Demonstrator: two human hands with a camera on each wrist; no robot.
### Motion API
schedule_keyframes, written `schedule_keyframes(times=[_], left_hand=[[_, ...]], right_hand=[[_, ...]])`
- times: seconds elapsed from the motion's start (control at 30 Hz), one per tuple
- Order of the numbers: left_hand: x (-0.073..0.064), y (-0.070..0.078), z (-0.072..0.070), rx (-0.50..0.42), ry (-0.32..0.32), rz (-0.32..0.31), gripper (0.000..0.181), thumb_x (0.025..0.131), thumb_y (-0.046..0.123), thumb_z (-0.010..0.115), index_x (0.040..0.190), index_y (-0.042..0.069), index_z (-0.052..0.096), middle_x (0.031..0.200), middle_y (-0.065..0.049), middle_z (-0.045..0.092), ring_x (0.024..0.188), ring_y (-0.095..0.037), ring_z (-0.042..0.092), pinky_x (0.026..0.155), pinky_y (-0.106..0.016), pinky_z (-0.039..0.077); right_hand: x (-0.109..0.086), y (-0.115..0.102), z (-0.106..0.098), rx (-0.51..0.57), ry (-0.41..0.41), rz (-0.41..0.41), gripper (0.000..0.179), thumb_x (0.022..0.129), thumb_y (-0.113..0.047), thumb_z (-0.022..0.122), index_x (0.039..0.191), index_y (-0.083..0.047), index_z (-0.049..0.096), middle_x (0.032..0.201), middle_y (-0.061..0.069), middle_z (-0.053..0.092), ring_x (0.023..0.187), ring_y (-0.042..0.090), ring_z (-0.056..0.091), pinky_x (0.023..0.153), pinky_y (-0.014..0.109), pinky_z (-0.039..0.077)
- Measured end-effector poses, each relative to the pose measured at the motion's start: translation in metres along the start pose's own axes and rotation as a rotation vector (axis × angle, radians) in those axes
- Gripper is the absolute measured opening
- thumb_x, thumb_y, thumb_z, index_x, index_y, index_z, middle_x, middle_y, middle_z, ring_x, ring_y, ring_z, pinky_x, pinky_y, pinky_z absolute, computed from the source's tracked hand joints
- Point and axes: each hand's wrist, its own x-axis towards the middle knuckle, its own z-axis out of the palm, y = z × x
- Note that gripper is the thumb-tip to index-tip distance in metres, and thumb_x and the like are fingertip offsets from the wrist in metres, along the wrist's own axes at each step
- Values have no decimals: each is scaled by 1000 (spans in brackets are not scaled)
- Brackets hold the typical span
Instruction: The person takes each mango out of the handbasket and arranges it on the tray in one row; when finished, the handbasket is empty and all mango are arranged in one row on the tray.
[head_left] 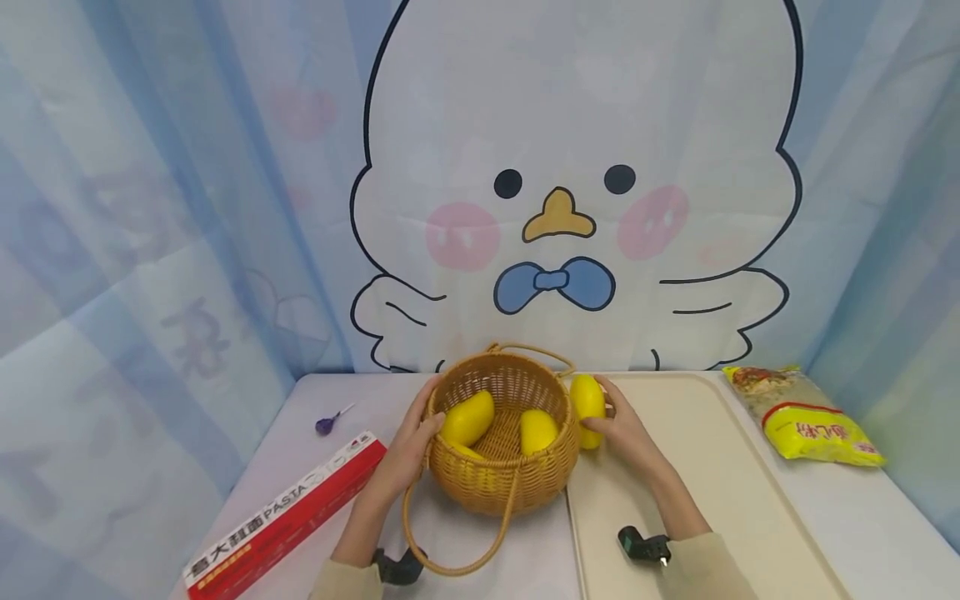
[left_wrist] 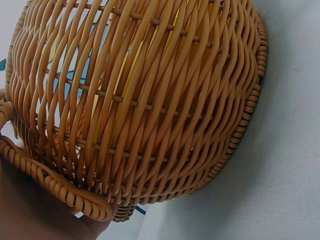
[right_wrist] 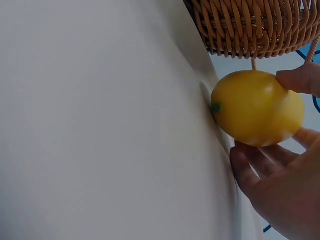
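Yellow fruit (head_left: pixel 587 405), lemon-like, sat just right of centre in the head view, held off the counter beside the wicker basket (head_left: pixel 501 479), close against its right rim. I noted the right hand (head_left: pixel 626 433) had it in a pinch grip: thumb on one side, fingers curled under the other, confirmed in the right wrist view, where the fruit (right_wrist: pixel 257 107) showed a small green tip at its left end. It hung over the left edge of the beige tray (head_left: pixel 705 492).

Left hand (head_left: pixel 408 450) was against the basket's left side, fingers curled over the rim; the left wrist view showed the woven wall (left_wrist: pixel 145 100) filling the frame and the rim resting on the palm.

Inside the basket lay two more yellow fruits (head_left: pixel 467 418), (head_left: pixel 537 431). One basket handle (head_left: pixel 457 542) drooped toward the lower centre.

Further out: red pasta box (head_left: pixel 288 517) at lower left, a small purple item (head_left: pixel 324 425) above it, a yellow noodle packet (head_left: pixel 806 417) at the right. The white counter (head_left: pixel 885 517) carried all of it.
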Motion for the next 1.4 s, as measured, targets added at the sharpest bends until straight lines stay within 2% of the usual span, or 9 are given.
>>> schedule_keyframes(times=[0.07, 0.27, 0.5, 0.73, 1.03, 1.2, 1.4], left_hand=[[0, 0, 0, 1, -1, -2, 58, 103, 45, 44, 155, 46, 18, 165, 13, 18, 154, -27, 20, 120, -59, 26], [-1, 0, 0, -3, 3, -5, 58, 102, 45, 44, 155, 46, 19, 165, 13, 18, 154, -27, 20, 121, -59, 26], [-1, -1, 0, -12, -3, -5, 59, 103, 43, 43, 156, 42, 18, 165, 13, 17, 155, -26, 18, 122, -60, 22], [-2, -3, -1, -10, 2, 5, 55, 105, 38, 41, 154, 48, 18, 165, 12, 16, 155, -27, 17, 122, -62, 20], [-1, 0, 0, -13, -2, 8, 58, 104, 38, 41, 157, 42, 17, 165, 12, 16, 155, -27, 18, 122, -62, 21], [-1, 0, 0, -5, 0, 11, 59, 104, 39, 42, 157, 40, 17, 165, 12, 16, 155, -26, 16, 122, -62, 19], [-1, 0, 0, -5, 3, 12, 56, 104, 37, 41, 155, 45, 18, 166, 12, 16, 155, -27, 16, 122, -62, 18]], right_hand=[[0, 1, 1, 7, 5, 23, 82, 92, -20, 61, 160, -18, 15, 156, 25, 30, 136, 42, 45, 109, 51, 44], [4, 6, 0, 68, 18, 80, 75, 97, -30, 57, 160, -20, 18, 158, 24, 29, 143, 42, 36, 117, 59, 32], [12, 12, 0, 159, 50, 145, 69, 98, -36, 56, 158, -21, 25, 157, 21, 33, 144, 38, 34, 119, 56, 31], [13, 12, 2, 171, 79, 123, 68, 98, -36, 56, 158, -19, 26, 155, 21, 36, 143, 36, 36, 120, 53, 31], [12, 11, 2, 114, 120, 127, 69, 97, -38, 57, 157, -19, 30, 155, 21, 37, 142, 38, 37, 117, 57, 33], [11, 9, 1, 70, 151, 104, 67, 97, -34, 57, 155, -15, 32, 151, 21, 42, 141, 39, 41, 116, 55, 36], [4, 2, -7, 99, 211, 50, 62, 98, -28, 57, 153, -12, 36, 150, 21, 43, 141, 37, 41, 117, 53, 36]])
